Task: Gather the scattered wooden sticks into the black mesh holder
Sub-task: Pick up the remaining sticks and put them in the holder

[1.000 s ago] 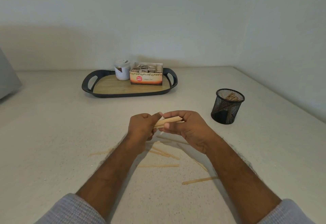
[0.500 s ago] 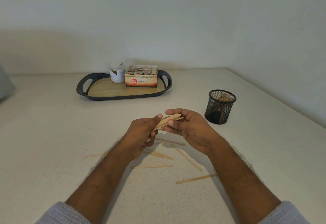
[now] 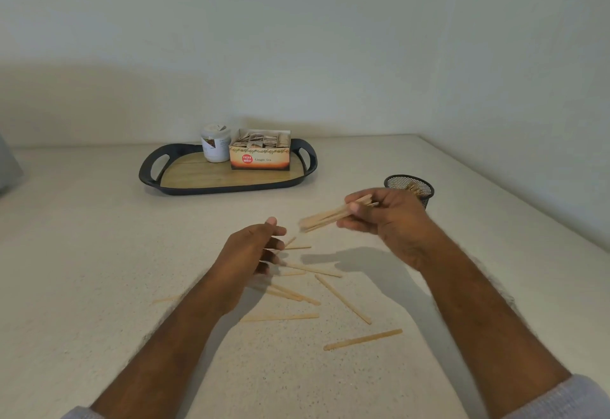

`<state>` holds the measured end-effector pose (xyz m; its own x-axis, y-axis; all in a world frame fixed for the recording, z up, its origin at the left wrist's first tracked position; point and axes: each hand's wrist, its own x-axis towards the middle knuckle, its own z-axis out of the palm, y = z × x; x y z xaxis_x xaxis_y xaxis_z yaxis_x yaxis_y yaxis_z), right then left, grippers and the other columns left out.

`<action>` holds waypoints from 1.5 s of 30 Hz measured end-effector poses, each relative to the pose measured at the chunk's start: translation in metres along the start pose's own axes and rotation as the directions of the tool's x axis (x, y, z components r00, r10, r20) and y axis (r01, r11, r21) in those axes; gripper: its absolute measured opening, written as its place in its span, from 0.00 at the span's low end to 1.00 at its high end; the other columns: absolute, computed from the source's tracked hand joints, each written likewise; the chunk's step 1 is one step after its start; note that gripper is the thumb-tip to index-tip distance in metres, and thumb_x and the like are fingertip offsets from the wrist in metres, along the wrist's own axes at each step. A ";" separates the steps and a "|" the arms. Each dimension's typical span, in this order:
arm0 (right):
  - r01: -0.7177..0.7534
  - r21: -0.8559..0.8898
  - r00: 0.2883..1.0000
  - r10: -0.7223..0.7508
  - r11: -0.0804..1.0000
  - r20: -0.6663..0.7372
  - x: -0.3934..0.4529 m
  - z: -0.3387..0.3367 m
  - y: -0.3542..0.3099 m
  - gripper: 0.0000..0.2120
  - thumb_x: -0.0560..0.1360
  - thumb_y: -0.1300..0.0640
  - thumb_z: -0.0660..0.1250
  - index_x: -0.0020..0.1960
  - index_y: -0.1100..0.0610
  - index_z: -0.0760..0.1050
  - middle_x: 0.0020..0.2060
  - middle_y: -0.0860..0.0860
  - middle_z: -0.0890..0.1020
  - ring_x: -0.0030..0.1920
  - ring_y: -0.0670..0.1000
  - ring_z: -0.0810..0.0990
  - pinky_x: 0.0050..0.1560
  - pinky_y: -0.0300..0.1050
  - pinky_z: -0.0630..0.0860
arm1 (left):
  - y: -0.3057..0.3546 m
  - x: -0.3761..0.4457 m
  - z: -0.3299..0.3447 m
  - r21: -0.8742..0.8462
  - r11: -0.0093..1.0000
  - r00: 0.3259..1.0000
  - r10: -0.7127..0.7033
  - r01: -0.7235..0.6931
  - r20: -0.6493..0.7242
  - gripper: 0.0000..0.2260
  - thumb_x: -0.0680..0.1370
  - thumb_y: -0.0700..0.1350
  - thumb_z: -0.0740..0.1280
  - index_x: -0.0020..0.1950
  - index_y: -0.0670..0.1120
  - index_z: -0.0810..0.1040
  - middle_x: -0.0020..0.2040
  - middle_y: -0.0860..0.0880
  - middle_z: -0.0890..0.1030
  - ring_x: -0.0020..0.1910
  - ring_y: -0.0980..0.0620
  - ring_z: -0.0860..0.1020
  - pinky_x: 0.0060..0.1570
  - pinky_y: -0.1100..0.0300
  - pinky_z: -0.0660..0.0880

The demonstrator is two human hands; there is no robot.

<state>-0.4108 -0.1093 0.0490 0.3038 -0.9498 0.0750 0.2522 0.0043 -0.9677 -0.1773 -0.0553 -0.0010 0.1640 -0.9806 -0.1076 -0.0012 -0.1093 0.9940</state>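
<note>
Sticks bundle (image 3: 333, 217) is pinched at its far end between thumb and curled fingers of right hand (image 3: 392, 220), held above counter, free ends fanned toward 9 o'clock. Black mesh holder (image 3: 419, 189) sits just behind that hand at 1 o'clock, some sticks already inside. Left hand (image 3: 254, 253) is loosely spread, nothing held. Scattered sticks (image 3: 343, 303) lie flat from 5 to 7 o'clock. Judged light, stiff, thin, hard to lift flat; best nipped at one end.
</note>
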 end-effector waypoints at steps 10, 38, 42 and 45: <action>0.167 -0.357 0.877 -0.304 0.919 -0.373 0.024 -0.072 -0.087 0.03 0.73 0.72 0.67 0.42 0.67 0.77 0.39 0.60 0.77 0.40 0.60 0.82 0.42 0.43 0.83 | -0.037 -0.002 -0.049 0.832 0.495 0.968 0.166 -0.249 0.190 0.26 0.79 0.60 0.62 0.75 0.51 0.67 0.77 0.52 0.63 0.76 0.52 0.59 0.73 0.54 0.57; -0.302 -0.929 0.943 -0.213 -0.215 -0.257 0.107 -0.069 -0.033 0.16 0.78 0.50 0.58 0.60 0.56 0.75 0.58 0.56 0.77 0.63 0.60 0.69 0.61 0.55 0.63 | -0.051 -0.002 -0.045 0.887 0.340 0.949 0.151 -0.312 0.276 0.33 0.78 0.66 0.56 0.79 0.53 0.55 0.81 0.52 0.51 0.79 0.51 0.47 0.76 0.51 0.48; -0.212 -0.936 0.950 -0.285 -0.279 -0.130 0.104 -0.075 -0.020 0.19 0.80 0.48 0.53 0.58 0.60 0.74 0.56 0.58 0.78 0.59 0.59 0.73 0.61 0.56 0.64 | -0.051 -0.002 -0.045 0.893 0.331 0.952 0.143 -0.305 0.271 0.33 0.78 0.66 0.56 0.79 0.53 0.55 0.81 0.51 0.51 0.79 0.50 0.48 0.76 0.50 0.49; -0.206 -0.944 0.949 -0.287 -0.257 -0.129 0.105 -0.079 -0.014 0.26 0.80 0.41 0.47 0.54 0.60 0.74 0.52 0.58 0.79 0.54 0.59 0.76 0.62 0.58 0.63 | -0.051 -0.001 -0.046 0.893 0.327 0.951 0.141 -0.308 0.276 0.33 0.78 0.66 0.55 0.79 0.53 0.55 0.81 0.51 0.51 0.79 0.50 0.48 0.76 0.50 0.48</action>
<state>-0.4549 -0.2338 0.0518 0.0976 -0.9432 0.3175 -0.9949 -0.1010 0.0056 -0.1325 -0.0413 -0.0509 -0.1170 -0.9926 0.0326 -0.9320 0.1211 0.3415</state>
